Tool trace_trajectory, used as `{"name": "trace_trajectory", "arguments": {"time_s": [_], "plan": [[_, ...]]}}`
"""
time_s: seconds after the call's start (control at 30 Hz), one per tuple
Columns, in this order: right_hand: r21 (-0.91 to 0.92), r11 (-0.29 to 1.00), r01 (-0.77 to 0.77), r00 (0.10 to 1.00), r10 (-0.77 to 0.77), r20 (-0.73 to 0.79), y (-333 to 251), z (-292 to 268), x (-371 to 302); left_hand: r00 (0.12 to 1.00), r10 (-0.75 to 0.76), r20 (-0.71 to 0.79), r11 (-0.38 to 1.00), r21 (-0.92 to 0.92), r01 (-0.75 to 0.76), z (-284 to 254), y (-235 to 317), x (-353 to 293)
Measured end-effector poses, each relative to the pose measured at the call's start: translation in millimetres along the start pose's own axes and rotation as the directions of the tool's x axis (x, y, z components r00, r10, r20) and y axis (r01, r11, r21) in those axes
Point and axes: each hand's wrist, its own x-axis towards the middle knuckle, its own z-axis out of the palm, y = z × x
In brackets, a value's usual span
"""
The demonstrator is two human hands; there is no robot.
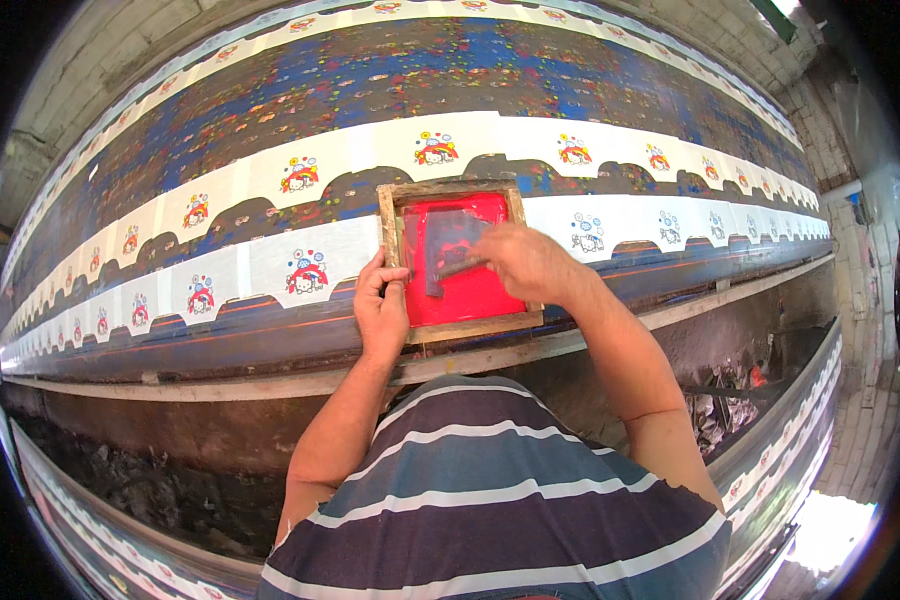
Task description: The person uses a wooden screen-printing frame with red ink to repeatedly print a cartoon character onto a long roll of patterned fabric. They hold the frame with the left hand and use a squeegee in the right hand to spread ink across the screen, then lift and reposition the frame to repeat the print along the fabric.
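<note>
A wooden-edged printing screen (475, 328) lies on the near row of white fabric pieces on the long table. Bright red ink (485, 305) covers much of its mesh, with a paler, see-through patch in the middle. My right hand (525, 262) grips a dark squeegee (436, 284) inside the screen, its blade resting against the mesh. My left hand (380, 305) is closed round the left rail of the screen, thumb toward the inside. The piece under the screen is mostly hidden. Left of it, a white piece (275, 262) bears a print with red; to the right, a piece (560, 215) shows blue and black outlines without red.
A second row of printed white pieces (470, 130) runs behind, and another lies along the table's far side. Between them the dark tabletop (390, 75) is speckled with paint. A wooden ledge (230, 388) edges the table in front of me. Another table (110, 535) stands behind.
</note>
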Motion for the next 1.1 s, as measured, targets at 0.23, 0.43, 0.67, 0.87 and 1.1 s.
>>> {"name": "trace_trajectory", "arguments": {"time_s": [0.23,0.43,0.67,0.87,1.1], "plan": [[-0.118,0.993,-0.004,0.976,-0.022,-0.215,41.4,-0.5,56.7,1.0,-0.001,0.031,1.0,0.007,0.001,-3.2,0.4,1.9],[-0.087,0.995,-0.057,0.974,0.036,-0.225,38.4,12.0,55.1,0.999,0.004,0.05,0.999,0.053,-0.007,-6.4,6.2,5.4],[-0.215,0.976,-0.023,0.939,-0.053,-0.34,-5.1,49.0,9.3,0.998,0.036,0.052,0.995,0.095,-0.041,-6.3,14.9,1.9],[-0.17,0.985,0.01,0.949,-0.063,-0.308,-43.8,68.5,-31.3,0.998,-0.013,0.054,0.998,0.06,0.01,-6.4,17.8,2.0],[-0.035,0.999,0.008,0.965,-0.017,-0.261,-63.7,72.9,-63.0,0.993,0.08,0.09,0.959,0.266,-0.101,-7.0,21.9,-2.2]]}}
